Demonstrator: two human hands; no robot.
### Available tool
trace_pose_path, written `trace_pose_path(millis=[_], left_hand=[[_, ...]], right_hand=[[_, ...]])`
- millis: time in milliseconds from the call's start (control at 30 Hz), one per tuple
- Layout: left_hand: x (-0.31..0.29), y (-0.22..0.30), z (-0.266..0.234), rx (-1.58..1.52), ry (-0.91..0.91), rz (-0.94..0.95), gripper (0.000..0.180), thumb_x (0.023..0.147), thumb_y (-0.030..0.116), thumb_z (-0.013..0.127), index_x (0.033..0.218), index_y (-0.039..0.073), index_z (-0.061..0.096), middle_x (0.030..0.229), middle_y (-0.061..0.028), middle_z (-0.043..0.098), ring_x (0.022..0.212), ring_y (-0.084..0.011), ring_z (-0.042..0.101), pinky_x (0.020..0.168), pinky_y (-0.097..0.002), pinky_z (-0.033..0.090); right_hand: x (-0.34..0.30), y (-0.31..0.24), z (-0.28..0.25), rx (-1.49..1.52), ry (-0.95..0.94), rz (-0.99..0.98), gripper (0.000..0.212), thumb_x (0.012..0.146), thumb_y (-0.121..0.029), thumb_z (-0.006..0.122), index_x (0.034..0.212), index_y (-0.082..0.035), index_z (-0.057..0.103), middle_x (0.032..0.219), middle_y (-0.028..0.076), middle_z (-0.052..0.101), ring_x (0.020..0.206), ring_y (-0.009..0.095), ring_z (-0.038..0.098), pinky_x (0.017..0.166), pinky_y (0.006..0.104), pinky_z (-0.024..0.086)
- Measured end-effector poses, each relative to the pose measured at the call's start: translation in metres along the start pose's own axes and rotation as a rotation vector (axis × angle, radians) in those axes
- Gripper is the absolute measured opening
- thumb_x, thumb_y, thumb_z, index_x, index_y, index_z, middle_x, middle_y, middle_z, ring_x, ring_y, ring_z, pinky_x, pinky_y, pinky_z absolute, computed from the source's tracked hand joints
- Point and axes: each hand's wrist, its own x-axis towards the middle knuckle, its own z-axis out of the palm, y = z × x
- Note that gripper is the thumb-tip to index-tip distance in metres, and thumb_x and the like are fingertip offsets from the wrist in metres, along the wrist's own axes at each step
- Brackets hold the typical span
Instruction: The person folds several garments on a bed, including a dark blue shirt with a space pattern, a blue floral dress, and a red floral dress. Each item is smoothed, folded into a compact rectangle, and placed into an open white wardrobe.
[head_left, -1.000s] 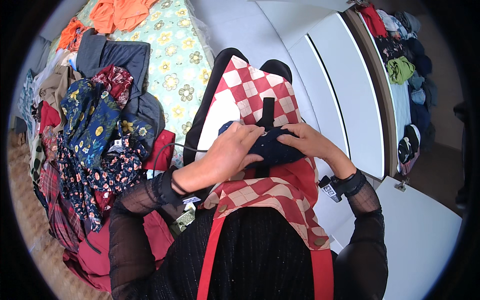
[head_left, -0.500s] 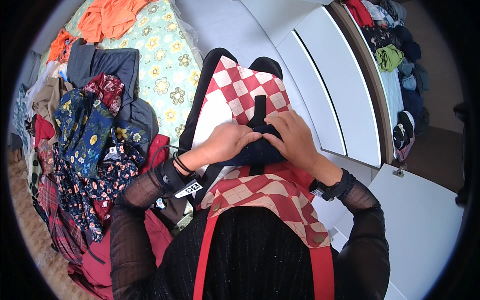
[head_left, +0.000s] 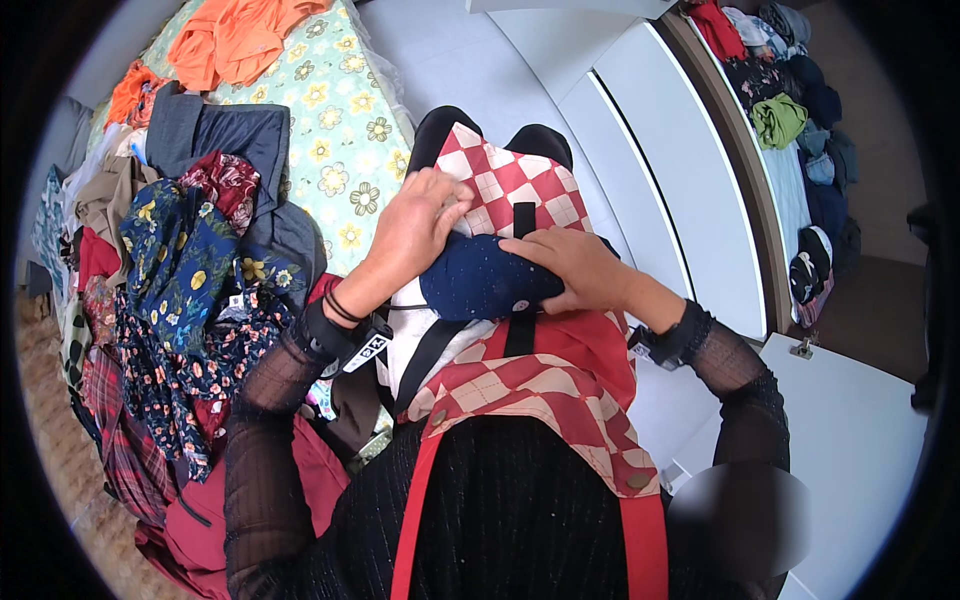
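Note:
A dark blue bundle of cloth with light specks (head_left: 470,280), rolled or folded compactly, lies across my lap on a red-and-cream checked apron (head_left: 500,185). My right hand (head_left: 580,268) grips its right part, fingers over the top and thumb at the lower edge. Just above its left end is my left hand (head_left: 422,215), fingers loosely bent with a gap to the thumb and nothing visible between them. A black strap (head_left: 524,218) shows above and below the bundle, and another black strip (head_left: 425,362) slants across the white cloth at lower left.
Heaped clothes (head_left: 165,270), floral, plaid, grey and maroon, cover the left side. Orange garments (head_left: 235,45) lie on a flowered bed cover (head_left: 335,130). On the right stand white drawers (head_left: 680,150), a shelf with folded clothes (head_left: 780,120) and an open white door panel (head_left: 840,450).
My left hand has moved up and left off the bundle, leaving more of it showing. My right hand has shifted slightly down and now lies over the bundle's right part.

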Motion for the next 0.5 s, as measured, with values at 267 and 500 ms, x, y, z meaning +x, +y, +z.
trace_pose_path(millis=[267,500], left_hand=[[-0.018,0.037,0.023,0.238,-0.335,0.063,0.092,0.057,0.036,0.084,0.131,0.003,0.041,0.109,-0.0172,0.059,0.102,-0.0332,0.057,0.088,-0.0403,0.041],[0.008,0.0,0.026,0.01,-0.56,-0.042,0.08,0.056,0.034,0.084,0.12,0.002,0.05,0.099,-0.0222,0.064,0.093,-0.0391,0.062,0.081,-0.0425,0.05]], right_hand=[[0.03,0.024,-0.011,0.252,-0.168,0.106,0.064,0.059,-0.025,0.075,0.117,-0.008,0.054,0.101,0.014,0.065,0.093,0.032,0.062,0.082,0.0379,0.048],[0.0,0.0,-0.003,-0.223,0.088,-0.139,0.107,0.049,-0.018,0.088,0.141,-0.015,0.035,0.137,0.018,0.04,0.119,0.038,0.044,0.098,0.0461,0.038]])
